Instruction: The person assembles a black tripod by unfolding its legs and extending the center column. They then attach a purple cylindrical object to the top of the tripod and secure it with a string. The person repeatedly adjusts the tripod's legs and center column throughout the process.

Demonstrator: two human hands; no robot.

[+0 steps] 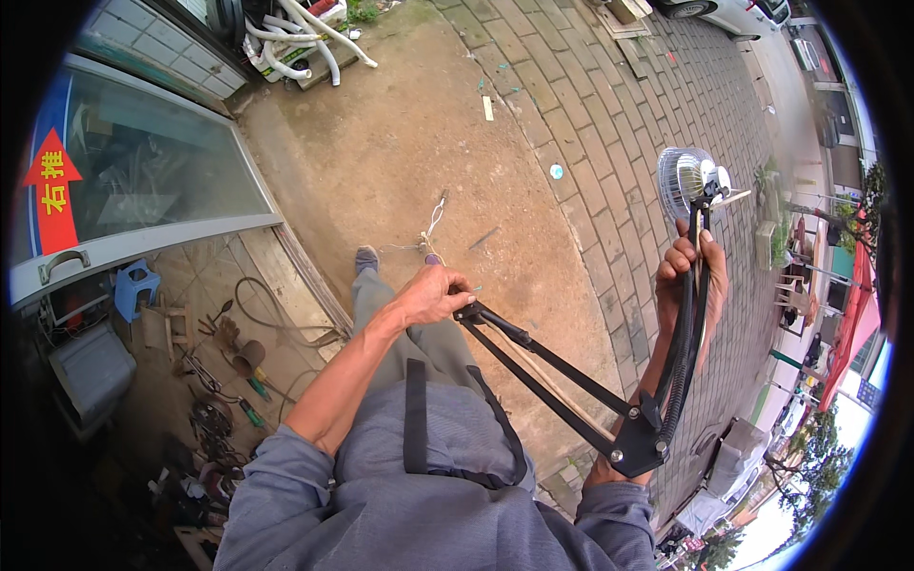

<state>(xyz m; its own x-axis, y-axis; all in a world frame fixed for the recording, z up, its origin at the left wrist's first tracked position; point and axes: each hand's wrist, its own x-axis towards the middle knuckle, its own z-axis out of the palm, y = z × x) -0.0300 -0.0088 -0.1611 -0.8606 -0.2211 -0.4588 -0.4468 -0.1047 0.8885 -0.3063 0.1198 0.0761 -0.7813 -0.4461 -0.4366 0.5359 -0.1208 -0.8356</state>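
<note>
A black folding swing arm (562,379) with springs and a pale cord along it is bent at a bolted elbow plate (636,447) near my right forearm. My left hand (430,297) pinches its free end, thumb and fingers closed there. My right hand (693,271) wraps round the other section, just under the head. At the tip sits a round silvery head (687,181) that looks like a wire cage or ribbed shade; I cannot tell which. Beyond my left hand, a thin pale cord with a looped end (436,217) lies near my feet.
A framed glass door (162,162) with a red arrow stands at the left. Behind it are a blue stool (136,289), a grey box (92,373) and scattered tools and cables. White hoses (303,38) lie at the far left. Brick paving (609,190) borders the bare ground.
</note>
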